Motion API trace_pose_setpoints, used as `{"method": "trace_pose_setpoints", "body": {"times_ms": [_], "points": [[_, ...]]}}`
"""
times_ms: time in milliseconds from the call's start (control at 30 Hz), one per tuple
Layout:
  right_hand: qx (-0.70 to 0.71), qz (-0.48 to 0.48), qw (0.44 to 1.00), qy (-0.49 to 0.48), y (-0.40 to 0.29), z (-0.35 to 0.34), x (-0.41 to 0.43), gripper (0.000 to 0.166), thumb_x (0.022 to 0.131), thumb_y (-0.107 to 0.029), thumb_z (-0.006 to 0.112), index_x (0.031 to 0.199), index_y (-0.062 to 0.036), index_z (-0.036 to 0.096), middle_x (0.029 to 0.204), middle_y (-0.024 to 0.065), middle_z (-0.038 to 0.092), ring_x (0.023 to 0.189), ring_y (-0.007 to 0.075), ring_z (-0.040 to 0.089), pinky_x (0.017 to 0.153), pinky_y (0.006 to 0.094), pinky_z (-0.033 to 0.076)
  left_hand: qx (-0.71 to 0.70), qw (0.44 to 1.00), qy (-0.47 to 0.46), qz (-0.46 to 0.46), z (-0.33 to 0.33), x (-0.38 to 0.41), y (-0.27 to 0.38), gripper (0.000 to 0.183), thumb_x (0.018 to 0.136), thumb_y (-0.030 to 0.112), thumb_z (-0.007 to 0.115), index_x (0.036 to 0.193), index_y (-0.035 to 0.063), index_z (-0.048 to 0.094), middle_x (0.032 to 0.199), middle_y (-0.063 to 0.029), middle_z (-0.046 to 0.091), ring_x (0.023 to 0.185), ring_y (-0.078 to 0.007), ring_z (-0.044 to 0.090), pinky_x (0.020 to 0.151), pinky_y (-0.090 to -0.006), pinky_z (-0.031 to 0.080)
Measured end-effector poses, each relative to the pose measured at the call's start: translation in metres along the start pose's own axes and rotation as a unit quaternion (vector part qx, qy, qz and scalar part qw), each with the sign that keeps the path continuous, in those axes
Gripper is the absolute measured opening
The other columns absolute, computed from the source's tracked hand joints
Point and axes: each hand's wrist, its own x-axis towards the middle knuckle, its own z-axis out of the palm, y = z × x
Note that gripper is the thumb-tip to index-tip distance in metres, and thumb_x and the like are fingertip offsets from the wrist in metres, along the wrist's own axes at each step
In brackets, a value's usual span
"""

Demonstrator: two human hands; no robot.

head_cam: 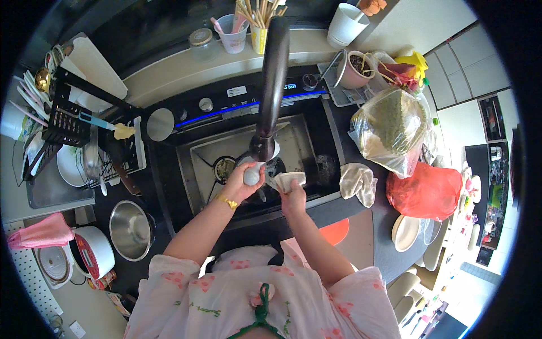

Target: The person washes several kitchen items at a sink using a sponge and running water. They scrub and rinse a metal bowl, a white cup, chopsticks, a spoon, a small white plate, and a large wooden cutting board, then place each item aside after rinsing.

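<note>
My left hand (240, 183) is closed around a grey, round-ended handle (253, 175), just below the dark metal faucet (275, 76). Whether that handle belongs to the faucet's spray head, I cannot tell. A small off-white item (290, 179) is pinched in my right hand (294, 199); it could be a folded cloth or a piece of a vessel. Both hands are over the sink (305, 131), whose steel basin shows a round drain (224, 170) left of my left hand. Something clear and shiny, perhaps water, lies between my hands, partly hidden by them.
Right of the sink lie a crumpled cloth (358, 184), a clear bag (389, 127), a red plastic bag (423, 190) and a beige bowl (405, 233). To the left are a steel bowl (130, 231), a dish rack (123, 152) and a rice cooker (94, 253).
</note>
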Motion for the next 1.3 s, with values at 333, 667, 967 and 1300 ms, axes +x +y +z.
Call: {"method": "trace_pose_setpoints", "body": {"times_ms": [333, 667, 967, 1300], "points": [[0.052, -0.035, 0.998, 0.008, -0.042, -0.025, -0.006, 0.030, 0.100, -0.020, 0.044, 0.119, 0.0028, 0.047, 0.115, 0.0140, 0.058, 0.102, 0.0268, 0.061, 0.088, 0.0426, 0.053, 0.106, 0.994, 0.029, 0.020, 0.042, 0.042, -0.010, 0.030, 0.085, 0.012, 0.061, 0.115, 0.0053, 0.057, 0.099, -0.0122, 0.063, 0.084, -0.0206, 0.062, 0.072, -0.0342, 0.052], [0.054, -0.023, 0.998, -0.016, -0.044, -0.022, 0.000, 0.030, 0.100, -0.021, 0.044, 0.118, 0.0028, 0.047, 0.114, 0.0140, 0.058, 0.102, 0.0262, 0.061, 0.089, 0.0406, 0.053, 0.214, 0.971, 0.106, 0.026, 0.011, -0.028, 0.000, 0.027, 0.090, 0.012, 0.052, 0.116, 0.0132, 0.058, 0.107, -0.0153, 0.063, 0.081, -0.0192, 0.060, 0.071, -0.0321, 0.052], [0.034, -0.019, 0.999, -0.024, -0.040, -0.017, 0.000, 0.031, 0.100, -0.022, 0.044, 0.119, 0.0015, 0.047, 0.114, 0.0139, 0.059, 0.103, 0.0261, 0.061, 0.087, 0.0408, 0.053, 0.405, 0.907, 0.088, 0.073, -0.013, -0.038, 0.002, 0.029, 0.089, 0.016, 0.054, 0.117, 0.0122, 0.061, 0.100, -0.0129, 0.066, 0.079, -0.0211, 0.061, 0.071, -0.0354, 0.051], [0.031, -0.045, 0.998, -0.019, -0.049, -0.031, -0.008, 0.032, 0.099, -0.023, 0.046, 0.119, 0.0018, 0.047, 0.114, 0.0142, 0.058, 0.102, 0.0264, 0.061, 0.087, 0.0417, 0.053, 0.856, 0.291, 0.087, 0.418, 0.030, -0.019, -0.004, 0.027, 0.079, 0.011, 0.061, 0.105, 0.0125, 0.066, 0.092, -0.0142, 0.065, 0.086, -0.0338, 0.061, 0.074, -0.0426, 0.050]]}}
